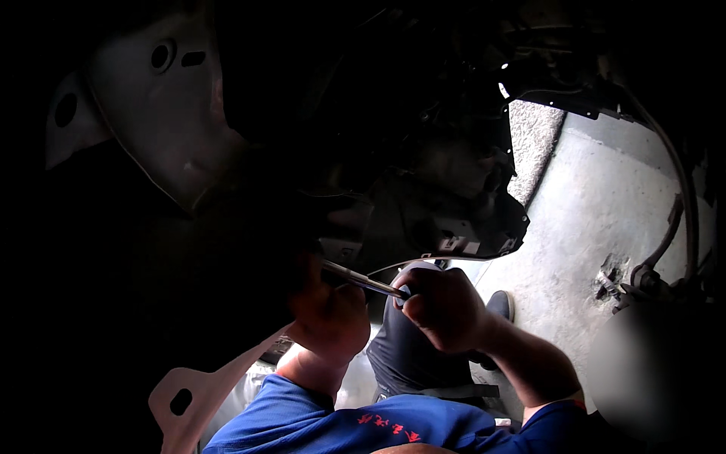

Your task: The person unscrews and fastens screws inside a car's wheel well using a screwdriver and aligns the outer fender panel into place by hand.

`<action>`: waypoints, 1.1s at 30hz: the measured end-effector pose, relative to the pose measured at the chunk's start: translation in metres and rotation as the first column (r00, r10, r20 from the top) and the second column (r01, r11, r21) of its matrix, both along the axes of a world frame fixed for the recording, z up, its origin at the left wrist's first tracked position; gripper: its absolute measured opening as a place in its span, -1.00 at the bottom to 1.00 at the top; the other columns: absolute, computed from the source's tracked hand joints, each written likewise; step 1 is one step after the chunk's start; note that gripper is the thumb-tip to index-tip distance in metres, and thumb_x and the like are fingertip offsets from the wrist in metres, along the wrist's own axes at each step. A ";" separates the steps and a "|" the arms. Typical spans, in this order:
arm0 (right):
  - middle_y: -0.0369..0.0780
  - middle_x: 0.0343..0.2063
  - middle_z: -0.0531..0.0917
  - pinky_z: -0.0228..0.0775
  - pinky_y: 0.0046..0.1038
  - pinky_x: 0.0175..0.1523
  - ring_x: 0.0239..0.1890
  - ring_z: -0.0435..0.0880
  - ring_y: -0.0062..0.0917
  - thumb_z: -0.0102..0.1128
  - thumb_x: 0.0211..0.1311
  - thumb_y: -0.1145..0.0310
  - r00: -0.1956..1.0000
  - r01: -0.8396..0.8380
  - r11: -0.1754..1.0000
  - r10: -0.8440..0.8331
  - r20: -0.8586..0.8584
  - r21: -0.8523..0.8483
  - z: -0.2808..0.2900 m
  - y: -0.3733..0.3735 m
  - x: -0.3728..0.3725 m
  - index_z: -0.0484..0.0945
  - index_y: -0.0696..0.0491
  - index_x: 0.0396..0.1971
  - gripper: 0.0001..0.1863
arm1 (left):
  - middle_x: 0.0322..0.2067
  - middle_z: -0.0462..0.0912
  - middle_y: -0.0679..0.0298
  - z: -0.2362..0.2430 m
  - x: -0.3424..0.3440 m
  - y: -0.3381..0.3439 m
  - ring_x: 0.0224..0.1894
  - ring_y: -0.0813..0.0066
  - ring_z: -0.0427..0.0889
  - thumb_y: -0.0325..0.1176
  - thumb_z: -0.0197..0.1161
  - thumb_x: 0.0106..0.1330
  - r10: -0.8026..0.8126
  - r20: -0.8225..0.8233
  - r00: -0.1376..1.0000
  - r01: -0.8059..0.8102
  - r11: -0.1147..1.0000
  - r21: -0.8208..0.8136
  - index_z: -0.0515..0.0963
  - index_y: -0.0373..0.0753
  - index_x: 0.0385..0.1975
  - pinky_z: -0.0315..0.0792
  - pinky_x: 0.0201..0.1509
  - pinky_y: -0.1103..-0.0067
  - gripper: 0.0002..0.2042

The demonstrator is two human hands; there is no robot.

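My right hand (442,306) is closed round the dark end of a hand tool with a long, shiny metal shaft (363,280). The shaft slants up and left from that fist, and its far end vanishes into shadow. Whether it is a ratchet or another kind of driver does not show. Beside the shaft's far part is my left hand (333,314), raised and mostly in the dark. Its fingers are too shaded to make out. Just above both hands hangs a dark vehicle underside part (454,227) with small pale labels.
A pale metal panel with holes (166,98) hangs at the upper left. Another metal bracket (181,401) juts in at the lower left. A curved dark hose (684,181) runs down the right side. Concrete floor (567,242) shows beyond, with a dark shoe (500,304) on it.
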State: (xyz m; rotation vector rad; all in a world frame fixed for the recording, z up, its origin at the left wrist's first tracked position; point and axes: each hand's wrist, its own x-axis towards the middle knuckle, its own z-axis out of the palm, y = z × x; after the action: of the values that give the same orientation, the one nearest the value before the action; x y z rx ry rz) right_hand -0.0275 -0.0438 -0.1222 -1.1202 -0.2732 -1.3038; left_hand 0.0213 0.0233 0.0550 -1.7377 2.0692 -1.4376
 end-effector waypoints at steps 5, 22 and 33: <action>-0.34 -0.45 0.59 0.43 -0.67 -0.32 -0.44 0.54 -0.74 0.16 0.26 -0.36 0.599 -0.797 0.601 0.799 -0.043 0.066 -0.010 -0.032 -0.004 0.56 0.03 -0.30 -0.36 | 0.06 0.58 -0.18 0.000 0.003 -0.004 0.01 -0.01 0.67 -0.60 0.12 -0.03 -0.137 0.089 0.987 0.141 0.989 -0.034 0.50 -0.59 0.04 0.52 0.17 0.44 -0.49; -0.06 -0.31 0.68 0.58 -0.38 -0.36 -0.40 0.71 -0.30 0.38 0.19 0.37 0.768 0.636 0.771 -0.630 -0.116 0.019 0.002 0.024 0.001 0.52 0.27 0.00 -0.57 | 0.14 0.55 -0.20 0.005 0.009 0.005 0.10 0.02 0.66 -0.56 0.06 0.10 -0.013 -0.254 0.967 0.030 0.998 0.063 0.47 -0.48 0.18 0.52 0.21 0.33 -0.46; -0.22 -0.50 0.62 0.40 -0.48 -0.48 -0.51 0.62 -0.53 0.19 0.40 0.15 0.945 -0.327 0.943 0.328 0.007 0.057 0.000 -0.006 -0.008 0.52 0.11 -0.16 -0.70 | 0.19 0.57 -0.07 0.011 -0.011 0.000 0.20 0.12 0.61 -0.42 0.03 0.52 -0.003 -0.046 0.999 0.005 0.999 0.048 0.47 -0.43 0.21 0.48 0.30 0.38 -0.65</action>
State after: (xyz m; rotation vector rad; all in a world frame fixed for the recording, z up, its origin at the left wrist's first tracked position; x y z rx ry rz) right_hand -0.0353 -0.0494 -0.1223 -0.9791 -0.4003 -1.0078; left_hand 0.0099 0.0232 0.0657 -1.7659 2.1122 -1.3503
